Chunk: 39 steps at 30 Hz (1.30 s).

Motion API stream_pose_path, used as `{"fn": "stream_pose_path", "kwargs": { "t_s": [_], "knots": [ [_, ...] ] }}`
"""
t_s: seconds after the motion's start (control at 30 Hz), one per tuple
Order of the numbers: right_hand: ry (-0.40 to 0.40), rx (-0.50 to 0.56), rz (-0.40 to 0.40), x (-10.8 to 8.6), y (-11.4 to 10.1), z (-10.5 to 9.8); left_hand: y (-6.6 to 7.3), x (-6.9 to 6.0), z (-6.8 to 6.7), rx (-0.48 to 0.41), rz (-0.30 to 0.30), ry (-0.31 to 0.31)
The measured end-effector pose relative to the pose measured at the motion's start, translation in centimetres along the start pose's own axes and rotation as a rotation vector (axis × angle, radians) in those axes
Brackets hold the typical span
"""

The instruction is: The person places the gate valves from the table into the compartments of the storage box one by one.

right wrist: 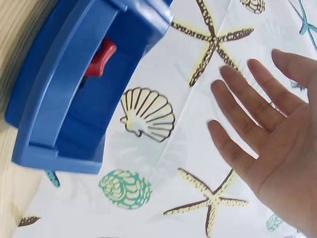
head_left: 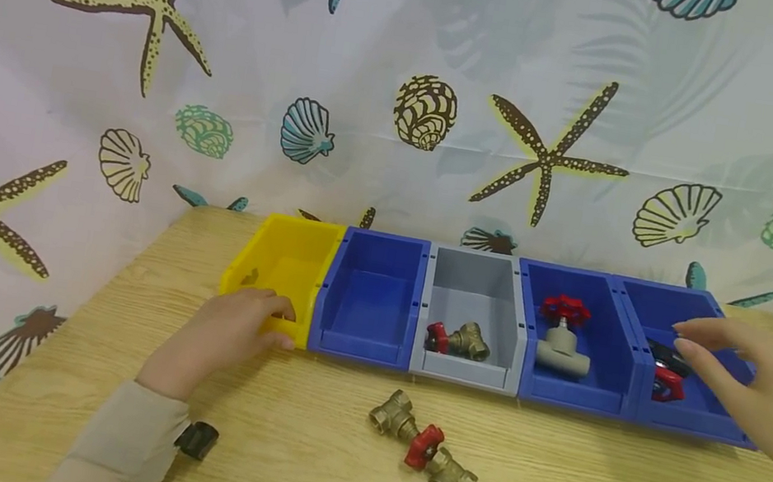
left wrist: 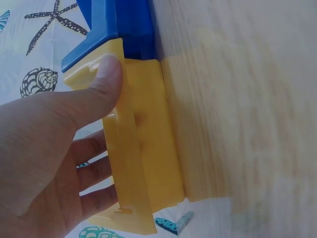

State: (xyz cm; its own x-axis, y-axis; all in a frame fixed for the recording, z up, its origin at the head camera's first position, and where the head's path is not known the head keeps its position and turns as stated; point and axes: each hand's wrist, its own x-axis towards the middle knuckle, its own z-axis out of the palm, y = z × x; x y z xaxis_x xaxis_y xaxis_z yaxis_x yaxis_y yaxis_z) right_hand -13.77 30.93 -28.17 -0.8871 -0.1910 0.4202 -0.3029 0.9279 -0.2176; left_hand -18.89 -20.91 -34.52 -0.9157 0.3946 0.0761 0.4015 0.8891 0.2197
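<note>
My left hand [head_left: 233,335] grips the front wall of the yellow bin [head_left: 297,261] at the row's left end; in the left wrist view the thumb of the hand [left wrist: 54,144] lies on the outside of the yellow wall [left wrist: 129,148], fingers behind it. My right hand [head_left: 764,372] is over the rightmost blue bin [head_left: 698,417], which holds a red-handled valve [head_left: 667,385] with a black part. In the right wrist view this hand [right wrist: 277,134] has its fingers extended, holding nothing, apart from the blue bin [right wrist: 54,99].
Between the end bins stand a blue bin [head_left: 368,305], a grey bin [head_left: 464,373] with a small brass valve [head_left: 470,342], and a blue bin [head_left: 576,396] with a pipe valve [head_left: 562,351]. Two brass valves with red handles [head_left: 425,447] lie on the table [head_left: 296,444] before them.
</note>
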Motion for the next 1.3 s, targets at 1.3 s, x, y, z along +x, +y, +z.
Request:
{"fn": "stream_pose_path", "kwargs": {
  "t_s": [1.3],
  "knots": [
    [-0.496, -0.090, 0.134, -0.6, 5.1, 3.7, 0.0, 0.0, -0.1, 0.018, 0.010, 0.016]
  ]
}}
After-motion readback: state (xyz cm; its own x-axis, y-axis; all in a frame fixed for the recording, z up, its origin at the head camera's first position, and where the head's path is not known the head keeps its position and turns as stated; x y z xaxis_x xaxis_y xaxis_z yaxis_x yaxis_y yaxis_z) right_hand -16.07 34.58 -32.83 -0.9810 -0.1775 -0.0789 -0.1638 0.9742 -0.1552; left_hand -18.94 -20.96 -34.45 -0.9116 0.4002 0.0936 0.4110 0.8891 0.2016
